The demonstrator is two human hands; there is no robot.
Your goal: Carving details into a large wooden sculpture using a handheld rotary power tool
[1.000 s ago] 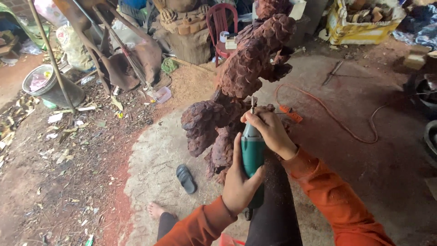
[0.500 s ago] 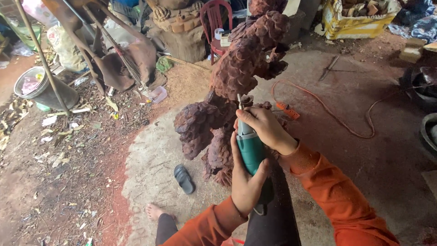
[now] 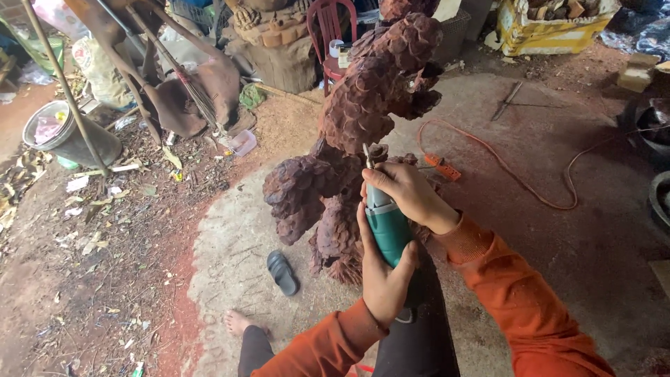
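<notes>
Carving step: my right hand (image 3: 412, 195) and left hand (image 3: 384, 276) grip green rotary tool (image 3: 387, 227), bit against wood sculpture (image 3: 349, 174). Next move probably needs steady pressure.

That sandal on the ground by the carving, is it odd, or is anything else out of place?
A single dark sandal lies alone on the dusty floor left of the wood carving, while the person's bare foot rests nearby. An orange cord snakes loose across the ground, and litter is scattered at left.
</notes>
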